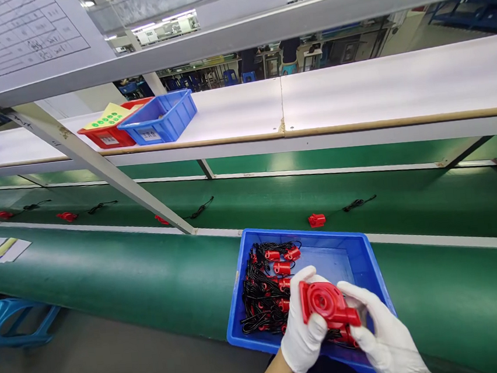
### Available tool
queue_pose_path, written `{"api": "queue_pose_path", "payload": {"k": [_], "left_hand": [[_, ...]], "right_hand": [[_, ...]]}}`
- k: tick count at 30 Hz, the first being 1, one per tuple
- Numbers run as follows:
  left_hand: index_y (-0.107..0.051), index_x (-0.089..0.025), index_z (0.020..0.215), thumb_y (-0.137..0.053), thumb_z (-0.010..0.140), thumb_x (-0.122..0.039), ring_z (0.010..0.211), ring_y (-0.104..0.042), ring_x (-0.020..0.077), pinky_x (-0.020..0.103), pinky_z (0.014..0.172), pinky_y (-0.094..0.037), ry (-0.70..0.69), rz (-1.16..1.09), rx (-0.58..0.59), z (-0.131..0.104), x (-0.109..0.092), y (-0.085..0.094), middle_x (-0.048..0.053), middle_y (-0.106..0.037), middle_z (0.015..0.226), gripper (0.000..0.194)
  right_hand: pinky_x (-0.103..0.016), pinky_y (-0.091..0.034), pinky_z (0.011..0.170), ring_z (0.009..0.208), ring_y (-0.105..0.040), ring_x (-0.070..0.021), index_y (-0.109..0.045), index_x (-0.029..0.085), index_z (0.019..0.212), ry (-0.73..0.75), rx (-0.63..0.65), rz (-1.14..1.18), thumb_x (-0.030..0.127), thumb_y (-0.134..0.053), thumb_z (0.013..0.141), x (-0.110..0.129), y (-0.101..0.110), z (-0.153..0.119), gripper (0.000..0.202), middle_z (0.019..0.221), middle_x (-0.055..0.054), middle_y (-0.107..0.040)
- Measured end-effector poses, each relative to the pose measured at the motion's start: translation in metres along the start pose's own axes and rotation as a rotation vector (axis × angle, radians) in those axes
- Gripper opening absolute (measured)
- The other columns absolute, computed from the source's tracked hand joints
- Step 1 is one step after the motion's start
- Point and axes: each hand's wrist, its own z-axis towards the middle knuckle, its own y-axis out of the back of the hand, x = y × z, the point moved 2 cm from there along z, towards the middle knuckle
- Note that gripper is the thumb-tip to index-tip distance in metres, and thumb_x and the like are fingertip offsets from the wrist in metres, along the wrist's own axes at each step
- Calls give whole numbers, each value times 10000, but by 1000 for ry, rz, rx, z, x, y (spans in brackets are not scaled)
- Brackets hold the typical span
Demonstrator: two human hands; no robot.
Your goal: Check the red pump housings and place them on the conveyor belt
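Both my hands wear white gloves and are over the front of a blue bin (373, 268). Between them is a red plastic housing (325, 299) with a round, ringed opening facing up. My left hand (301, 328) grips its left side, the thumb pressed on the lower edge. My right hand (383, 335) has its fingers closed around the right end, near a short spout. Inside the bin, small red parts (281, 268) with bundled black cables (258, 291) fill the left side. Below my hands lie more red pieces, partly hidden.
Behind the bin, a green conveyor (254, 200) carries several red parts with black cables. Above runs a white shelf (233, 114) with a blue tray (167, 121) and a red tray (109, 138). A slanted metal post (97, 166) stands left; a blue stool (6, 321) is lower left.
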Motion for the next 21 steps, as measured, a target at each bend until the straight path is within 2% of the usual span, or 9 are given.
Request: {"api": "queue_pose_path", "payload": {"k": [2,4,6,8,11,14,16,18,21], "left_hand": [[-375,-294,1394,-696,791,-585,1006,-602,263,437,931,-483,-186,216,20,1,-5,5,111,-545,1229,743],[-430,-305,1359,-745,779,-501,1076,-599,303,494,980,-460,-337,400,5,1,-8,10,127,-557,1242,689],[-528,-290,1280,-830,696,-432,1133,-589,355,553,1026,-421,-411,545,-2,3,-8,17,144,-613,1209,673],[-605,-272,1182,-890,609,-386,1150,-596,388,597,1039,-405,-434,624,43,5,-8,26,156,-668,1173,650],[-657,-259,1060,-881,620,-290,1181,-607,384,619,1061,-397,-490,728,189,7,-8,40,152,-700,1178,494],[-663,-268,1070,-778,731,-224,1248,-579,355,615,1089,-397,-545,831,270,5,-10,50,132,-674,1259,361],[-619,-288,1199,-696,811,-230,1288,-551,339,622,1102,-389,-549,896,236,4,-12,51,121,-626,1338,400],[-483,-303,1386,-647,863,-234,1314,-527,329,625,1109,-386,-568,938,130,4,-16,47,123,-575,1395,553],[-215,-298,1545,-707,830,-244,1368,-461,336,593,1136,-371,-630,961,-63,12,-24,41,140,-466,1492,870]], "right_hand": [[-310,-572,839,1043,-671,-237,-562,263,1238,-114,56,137,587,-538,873,-3,4,-1,489,1215,-72,-661],[-292,-578,786,937,-691,-206,-545,267,1192,-204,146,260,562,-508,905,-1,5,-1,413,1113,-55,-687],[-291,-584,734,828,-696,-187,-520,260,1174,-275,210,351,547,-488,925,1,6,-2,382,1015,-49,-699],[-293,-588,730,830,-698,-189,-520,251,1157,-301,232,349,532,-504,926,1,8,-3,364,1015,-61,-702],[-285,-582,791,960,-690,-196,-577,259,1102,-190,225,197,445,-560,919,-3,15,-3,261,1112,-71,-692],[-303,-562,879,1051,-668,-196,-610,325,1118,124,166,101,291,-630,890,-3,22,-4,232,1106,-23,-703],[-341,-554,896,1016,-672,-193,-592,376,1170,310,150,143,195,-646,868,0,24,-3,356,1076,1,-712],[-371,-549,872,924,-675,-187,-577,393,1183,375,187,237,152,-629,870,4,24,-2,398,1033,4,-713],[-344,-541,742,767,-651,-177,-593,330,1066,190,186,429,266,-613,907,11,22,2,173,899,-12,-696]]}}
